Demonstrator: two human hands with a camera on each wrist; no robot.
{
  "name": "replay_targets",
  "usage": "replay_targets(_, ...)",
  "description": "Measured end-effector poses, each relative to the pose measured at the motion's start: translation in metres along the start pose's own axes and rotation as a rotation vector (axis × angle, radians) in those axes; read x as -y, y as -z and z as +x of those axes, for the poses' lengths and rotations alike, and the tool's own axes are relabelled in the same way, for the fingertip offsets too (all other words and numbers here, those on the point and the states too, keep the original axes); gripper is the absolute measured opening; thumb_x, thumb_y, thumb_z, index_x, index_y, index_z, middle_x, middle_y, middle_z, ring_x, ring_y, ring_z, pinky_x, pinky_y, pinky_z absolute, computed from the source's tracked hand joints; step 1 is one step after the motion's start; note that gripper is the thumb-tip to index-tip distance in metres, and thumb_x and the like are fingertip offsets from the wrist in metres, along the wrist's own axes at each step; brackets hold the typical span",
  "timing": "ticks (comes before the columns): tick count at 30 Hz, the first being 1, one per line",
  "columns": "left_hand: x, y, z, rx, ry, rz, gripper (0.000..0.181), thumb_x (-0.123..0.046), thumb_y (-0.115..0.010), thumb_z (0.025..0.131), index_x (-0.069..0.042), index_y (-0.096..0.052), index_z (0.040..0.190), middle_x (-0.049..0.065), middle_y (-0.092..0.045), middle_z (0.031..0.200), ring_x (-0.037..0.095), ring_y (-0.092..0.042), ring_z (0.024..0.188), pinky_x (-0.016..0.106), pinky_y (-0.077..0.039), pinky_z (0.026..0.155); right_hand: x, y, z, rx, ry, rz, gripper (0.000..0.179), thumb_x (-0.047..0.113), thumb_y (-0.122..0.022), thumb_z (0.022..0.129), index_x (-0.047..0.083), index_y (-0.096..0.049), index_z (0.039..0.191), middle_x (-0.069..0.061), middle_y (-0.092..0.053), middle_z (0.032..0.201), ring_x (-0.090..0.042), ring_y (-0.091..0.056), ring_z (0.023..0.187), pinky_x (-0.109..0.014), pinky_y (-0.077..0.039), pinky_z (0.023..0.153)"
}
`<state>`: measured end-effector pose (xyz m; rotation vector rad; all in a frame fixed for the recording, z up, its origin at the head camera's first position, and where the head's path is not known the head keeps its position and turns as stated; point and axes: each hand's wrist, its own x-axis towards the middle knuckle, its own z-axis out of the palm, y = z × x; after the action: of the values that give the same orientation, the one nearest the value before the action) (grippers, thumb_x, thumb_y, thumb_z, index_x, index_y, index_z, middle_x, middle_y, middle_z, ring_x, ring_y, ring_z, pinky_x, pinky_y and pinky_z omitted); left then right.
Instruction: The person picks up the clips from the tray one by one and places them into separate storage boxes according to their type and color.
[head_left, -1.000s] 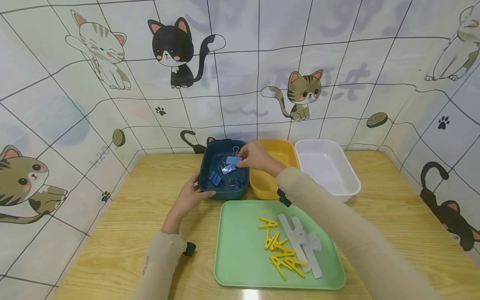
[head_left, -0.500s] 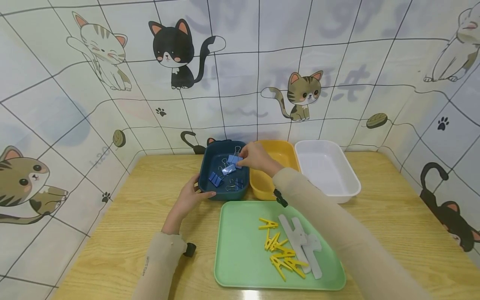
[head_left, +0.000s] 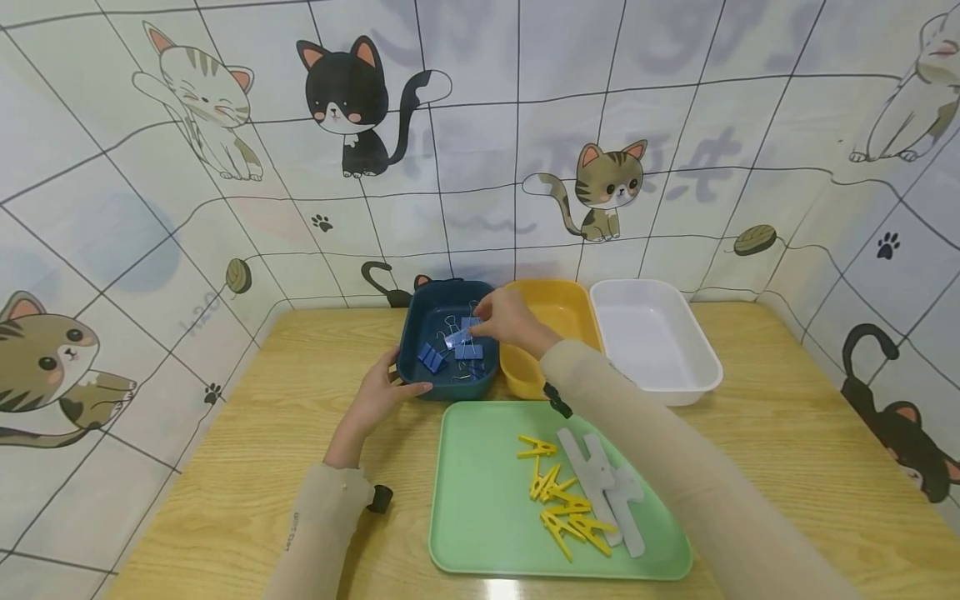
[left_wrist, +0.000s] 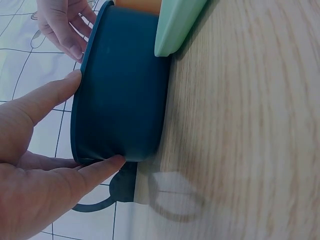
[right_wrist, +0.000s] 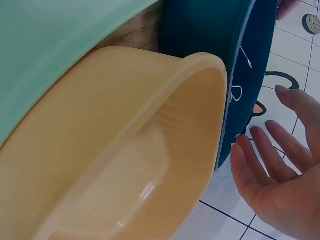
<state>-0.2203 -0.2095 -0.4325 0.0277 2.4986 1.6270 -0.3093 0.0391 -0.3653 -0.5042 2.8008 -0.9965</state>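
Observation:
A dark blue bin (head_left: 438,387) at the back left of the table holds several blue binder clips (head_left: 431,358) with wire handles. My left hand (head_left: 381,388) steadies its front left corner. In the left wrist view, the thumb (left_wrist: 57,94) touches the rim and straight fingers (left_wrist: 102,172) lie along the outer wall. Over the bin's right side is my right hand (head_left: 510,320), just above a blue binder clip (head_left: 468,352). The right wrist view shows this right hand (right_wrist: 280,172) with spread fingers and nothing between them; the bin wall hides most clips there.
A yellow bin (head_left: 525,379) touches the blue one, and a white bin (head_left: 656,333) stands to its right. In front, a green tray (head_left: 480,492) carries several yellow clothespins (head_left: 557,487) and white plastic clips (head_left: 600,479). A cat-patterned backdrop (head_left: 480,150) rises behind the table.
The binder clip by my right fingers has moved toward the front of the blue bin and lies apart from the others. The left hand stays put.

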Motion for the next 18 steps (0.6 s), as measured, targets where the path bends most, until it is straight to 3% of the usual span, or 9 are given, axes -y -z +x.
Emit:
replay_targets(6, 0.0, 0.0, 0.0, -0.002, 0.001, -0.001, 0.09, -0.017, -0.076, 0.098, -0.003, -0.02, 0.167, 0.024, -0.028, 0.169, 0.05, -0.034, 0.153, 0.06, -0.039, 0.121, 0.0, 0.006, -0.005, 0.028, 0.043, 0.018, 0.042, 0.018, -0.082, 0.094, -0.004, -0.071, 0.129, -0.02, -0.071, 0.132, -0.033, -0.067, 0.12, -0.041, -0.059, 0.102)
replay_targets(18, -0.001, -0.001, 0.0, -0.008, -0.004, -0.015, 0.091, -0.015, -0.077, 0.097, -0.002, -0.02, 0.167, 0.025, -0.03, 0.168, 0.049, -0.036, 0.152, 0.058, -0.04, 0.12, -0.015, 0.018, -0.031, 0.036, 0.127, 0.081, 0.036, 0.015, -0.081, 0.094, -0.004, -0.074, 0.124, -0.021, -0.074, 0.122, -0.034, -0.069, 0.114, -0.04, -0.062, 0.096)
